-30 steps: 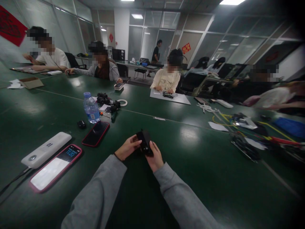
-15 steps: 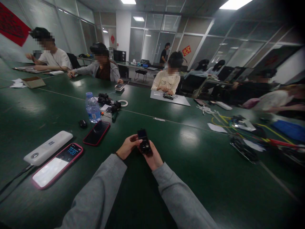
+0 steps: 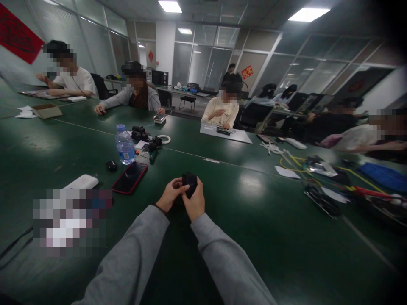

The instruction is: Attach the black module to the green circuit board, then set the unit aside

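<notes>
Since the earlier frame the right hand (image 3: 194,204) has curled up and over the device (image 3: 190,183), so the little screen that was facing up is now hidden behind the knuckles, and both hands have pulled closer together. Right now that hand is wrapping tight around the small black device just below the middle of the frame, with only the top edge poking out above the fingers. The left hand (image 3: 169,198) is pinching it from the left side, thumb and fingertips closed on it, so both are clamping the same thing just above the green table (image 3: 260,220). Grey sleeves are running down to the bottom edge.

Left of the hands a red phone (image 3: 129,178) is lying face up, with a white power bank (image 3: 81,182) further left beside a blurred-out patch. Just above the phone a water bottle (image 3: 124,145) is standing upright, a small black thing sitting near its base, too small to tell what. At the right edge a tangle of yellow cables (image 3: 295,162) and papers is spreading across the table. Across the top of the frame other people are sitting and working at their own spots.
</notes>
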A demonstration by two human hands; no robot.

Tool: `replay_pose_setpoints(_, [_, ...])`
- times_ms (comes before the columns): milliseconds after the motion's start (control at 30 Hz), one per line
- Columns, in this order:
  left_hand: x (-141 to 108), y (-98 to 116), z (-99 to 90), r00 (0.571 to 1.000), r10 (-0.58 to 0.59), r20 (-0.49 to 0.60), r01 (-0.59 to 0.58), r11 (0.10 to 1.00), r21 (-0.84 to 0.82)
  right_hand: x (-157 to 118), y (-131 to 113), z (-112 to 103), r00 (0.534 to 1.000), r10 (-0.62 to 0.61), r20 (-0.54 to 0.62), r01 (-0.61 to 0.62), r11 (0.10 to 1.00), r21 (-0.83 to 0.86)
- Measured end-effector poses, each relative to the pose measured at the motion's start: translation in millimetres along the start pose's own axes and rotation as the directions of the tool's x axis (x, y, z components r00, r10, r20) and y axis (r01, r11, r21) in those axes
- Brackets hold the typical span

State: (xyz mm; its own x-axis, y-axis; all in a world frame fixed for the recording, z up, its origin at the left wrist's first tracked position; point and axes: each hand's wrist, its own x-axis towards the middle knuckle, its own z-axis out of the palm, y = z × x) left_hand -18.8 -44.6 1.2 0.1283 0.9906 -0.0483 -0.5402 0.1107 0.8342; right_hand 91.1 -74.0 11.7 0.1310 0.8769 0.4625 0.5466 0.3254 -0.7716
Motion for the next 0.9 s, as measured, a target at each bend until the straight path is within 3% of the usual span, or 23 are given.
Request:
replay_pose_setpoints(133, [6.4,-0.5,-1.4,0.999,-0.023,-0.043,0.020,0.997,-0.080,7.4,4.3,6.1,0.989,0.141,0.042,-0.147,0.962,0.228])
replay_pose_setpoints(233, [9.8,2.3,-0.2,0.997,-0.061,-0.048,0.051,0.979,-0.197,9.5,10.3,8.8,0.982,0.180,0.065,-0.191,0.919,0.345])
replay_pose_setpoints(367, [5.6,7.7,2.7,0.984,-0.179,0.026,0.179,0.945,-0.273,8.1,12.6,12.4,0.981,0.179,0.073,-0.193,0.909,0.370])
replay_pose_setpoints(433, [2.3,7.8,3.0,0.962,-0.256,0.092,0.271,0.927,-0.261,6.6,10.1,12.9,0.980,0.165,0.107,-0.193,0.917,0.349])
replay_pose_setpoints(533, [-0.3,4.9,2.1,0.923,-0.374,0.091,0.385,0.897,-0.218,5.1,3.9,10.9,0.979,0.108,0.175,-0.153,0.951,0.269])
replay_pose_setpoints(767, [-2.1,6.0,4.5,0.940,-0.337,0.058,0.342,0.914,-0.219,3.2,-10.2,4.7,0.987,0.019,0.159,-0.041,0.990,0.134])
replay_pose_setpoints(900, [0.0,9.8,2.6,0.958,-0.284,0.042,0.282,0.906,-0.315,7.7,-21.5,-4.5,0.991,0.000,0.134,-0.023,0.985,0.169])
